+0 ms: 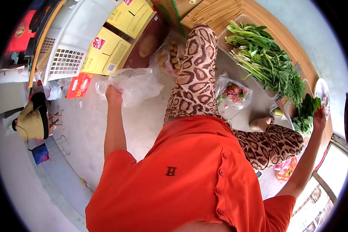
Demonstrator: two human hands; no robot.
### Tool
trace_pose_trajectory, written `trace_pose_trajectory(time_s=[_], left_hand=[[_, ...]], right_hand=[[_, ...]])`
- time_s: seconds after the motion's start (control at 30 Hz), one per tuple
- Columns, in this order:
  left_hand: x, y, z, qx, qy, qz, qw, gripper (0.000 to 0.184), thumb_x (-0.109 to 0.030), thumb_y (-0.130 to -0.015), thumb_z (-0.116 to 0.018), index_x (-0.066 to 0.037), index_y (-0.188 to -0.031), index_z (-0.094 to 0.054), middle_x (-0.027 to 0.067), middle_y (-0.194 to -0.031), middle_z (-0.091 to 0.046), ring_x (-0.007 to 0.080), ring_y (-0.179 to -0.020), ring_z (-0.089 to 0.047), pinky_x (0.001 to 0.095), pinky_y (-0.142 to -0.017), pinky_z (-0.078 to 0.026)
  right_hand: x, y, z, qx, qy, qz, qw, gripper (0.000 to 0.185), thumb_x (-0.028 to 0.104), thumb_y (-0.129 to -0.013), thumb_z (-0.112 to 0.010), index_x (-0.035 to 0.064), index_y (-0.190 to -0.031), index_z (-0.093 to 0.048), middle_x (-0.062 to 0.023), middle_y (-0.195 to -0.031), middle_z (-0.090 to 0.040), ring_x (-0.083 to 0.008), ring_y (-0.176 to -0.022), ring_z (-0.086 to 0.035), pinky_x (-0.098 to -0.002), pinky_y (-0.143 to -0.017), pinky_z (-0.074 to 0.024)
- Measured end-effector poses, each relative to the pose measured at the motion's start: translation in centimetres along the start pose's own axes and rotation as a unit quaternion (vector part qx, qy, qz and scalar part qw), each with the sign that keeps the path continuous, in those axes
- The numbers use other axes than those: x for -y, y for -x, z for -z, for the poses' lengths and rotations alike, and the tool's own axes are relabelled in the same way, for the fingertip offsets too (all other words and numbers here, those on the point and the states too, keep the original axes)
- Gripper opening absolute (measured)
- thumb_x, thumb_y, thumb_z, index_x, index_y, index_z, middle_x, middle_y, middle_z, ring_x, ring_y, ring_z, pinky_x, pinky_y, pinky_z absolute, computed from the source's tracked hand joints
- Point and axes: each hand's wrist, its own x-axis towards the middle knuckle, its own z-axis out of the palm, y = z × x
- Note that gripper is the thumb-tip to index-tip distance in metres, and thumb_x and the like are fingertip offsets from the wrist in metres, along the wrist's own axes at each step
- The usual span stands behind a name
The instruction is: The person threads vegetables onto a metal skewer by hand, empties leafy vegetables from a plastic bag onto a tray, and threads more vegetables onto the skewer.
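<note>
My left hand [114,95] is closed on a thin, clear plastic bag [137,88], which hangs loose and crumpled to its right. Far to the right, my right hand [319,117] is at a bunch of dark green leafy vegetables [307,112], its fingers closed at the leaf edges. A white plate [321,87] lies just beyond those fingers, its contents too small to make out. Above the leafy bunch, a clear tray [248,69] holds a big heap of long-stemmed greens [268,58].
On the floor are a bag of reddish vegetables [234,94] and a bag of brown, potato-like pieces [172,56]. Yellow cartons [107,50], a red box [79,85] and a white basket [67,60] stand at left. Thin sticks [218,13] lie on the wooden tabletop [272,19].
</note>
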Motion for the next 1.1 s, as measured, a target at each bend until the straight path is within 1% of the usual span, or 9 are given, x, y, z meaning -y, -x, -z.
trace_pose_trajectory(time_s=[0.07, 0.13, 0.2, 0.37, 0.43, 0.63, 0.77, 0.9, 1.1], left_hand=[[3.6, -1.0, 2.2, -0.04, 0.032, 0.013, 0.999, 0.025, -0.018, -0.091, -0.054, -0.009, -0.114, -0.054, 0.0086, -0.108, -0.061, 0.0204, -0.09, -0.06, 0.0325, -0.073, -0.05], [7.3, -3.7, 6.4, -0.028, -0.106, 0.066, 0.992, 0.036, -0.024, -0.087, -0.059, -0.014, -0.121, -0.053, 0.0095, -0.126, -0.05, 0.0261, -0.108, -0.052, 0.0414, -0.085, -0.045], [7.1, -2.1, 5.6, -0.112, -0.058, 0.199, 0.972, 0.05, -0.031, -0.082, -0.064, -0.019, -0.128, -0.05, 0.0077, -0.138, -0.038, 0.0298, -0.12, -0.042, 0.0499, -0.092, -0.037], [8.9, -4.1, 4.1, -0.171, -0.114, 0.244, 0.948, 0.087, -0.033, -0.079, -0.067, -0.005, -0.146, -0.019, 0.0112, -0.15, -0.023, 0.0311, -0.139, -0.023, 0.0518, -0.105, -0.027], [6.8, -3.0, -0.1, -0.13, -0.144, 0.159, 0.968, 0.069, -0.026, -0.082, -0.065, -0.003, -0.139, -0.033, 0.0096, -0.139, -0.038, 0.0265, -0.128, -0.036, 0.0507, -0.099, -0.033], [-4.4, 5.3, -18.4, 0.021, -0.131, -0.206, 0.969, 0.047, -0.013, -0.091, -0.055, -0.002, -0.134, -0.039, 0.0103, -0.133, -0.045, 0.0219, -0.118, -0.047, 0.0348, -0.097, -0.039], [-7.5, 12.2, -28.9, 0.221, -0.041, -0.263, 0.938, 0.036, -0.011, -0.094, -0.05, 0.002, -0.128, -0.044, 0.0156, -0.125, -0.052, 0.0252, -0.105, -0.059, 0.0356, -0.093, -0.046], [-3.0, 16.5, -34.5, 0.428, -0.001, -0.05, 0.903, 0.022, -0.008, -0.095, -0.048, 0.002, -0.112, -0.056, 0.0126, -0.103, -0.063, 0.0227, -0.092, -0.063, 0.0334, -0.083, -0.051], [8.0, 21.5, -37.8, 0.549, -0.035, 0.297, 0.78, 0.025, -0.014, -0.095, -0.05, 0.001, -0.114, -0.054, 0.015, -0.104, -0.062, 0.0246, -0.094, -0.063, 0.0363, -0.083, -0.053]], right_hand=[[-0.7, 1.9, -4.6, -0.015, 0.03, 0.005, 0.999, 0.032, 0.007, -0.091, -0.054, 0.0044, -0.123, -0.054, -0.0089, -0.117, -0.061, -0.0186, -0.101, -0.059, -0.0305, -0.079, -0.0506], [-1.5, 2.3, -6.8, 0.016, 0.02, 0.001, 1.0, 0.03, 0.008, -0.092, -0.054, 0.0043, -0.121, -0.055, -0.008, -0.113, -0.062, -0.018, -0.097, -0.059, -0.0301, -0.077, -0.0507], [-1.4, 2.8, -7.8, 0.018, 0.04, 0.0, 0.999, 0.026, 0.009, -0.092, -0.054, 0.0045, -0.117, -0.056, -0.0065, -0.107, -0.062, -0.0171, -0.092, -0.059, -0.029, -0.073, -0.0504], [-3.2, 10.0, -21.1, -0.16, 0.152, 0.069, 0.973, 0.03, 0.01, -0.092, -0.053, 0.0029, -0.121, -0.054, -0.0086, -0.103, -0.064, -0.0173, -0.084, -0.061, -0.0271, -0.064, -0.048], [-3.9, 10.6, -21.7, -0.156, 0.192, 0.078, 0.966, 0.029, 0.014, -0.094, -0.05, 0.0039, -0.12, -0.056, -0.0092, -0.105, -0.066, -0.0158, -0.08, -0.063, -0.0261, -0.066, -0.0499], [-6.1, 12.2, -28.1, -0.12, 0.34, 0.091, 0.928, 0.024, 0.018, -0.095, -0.05, 0.0046, -0.113, -0.06, -0.004, -0.095, -0.066, -0.0095, -0.075, -0.062, -0.021, -0.066, -0.047], [-8.5, 11.5, -29.6, -0.056, 0.388, 0.089, 0.916, 0.025, 0.018, -0.094, -0.05, 0.0035, -0.112, -0.06, -0.0029, -0.094, -0.066, -0.0083, -0.073, -0.062, -0.0214, -0.066, -0.0464], [-10.9, 11.8, -30.8, -0.036, 0.467, 0.11, 0.877, 0.023, 0.017, -0.093, -0.052, 0.0033, -0.109, -0.062, -0.0024, -0.089, -0.067, -0.0073, -0.069, -0.061, -0.0207, -0.061, -0.0442], [-11.1, 12.4, -28.2, -0.065, 0.446, 0.104, 0.887, 0.021, 0.016, -0.094, -0.053, 0.0035, -0.108, -0.061, -0.0017, -0.087, -0.066, -0.007, -0.066, -0.061, -0.0195, -0.058, -0.0434]])
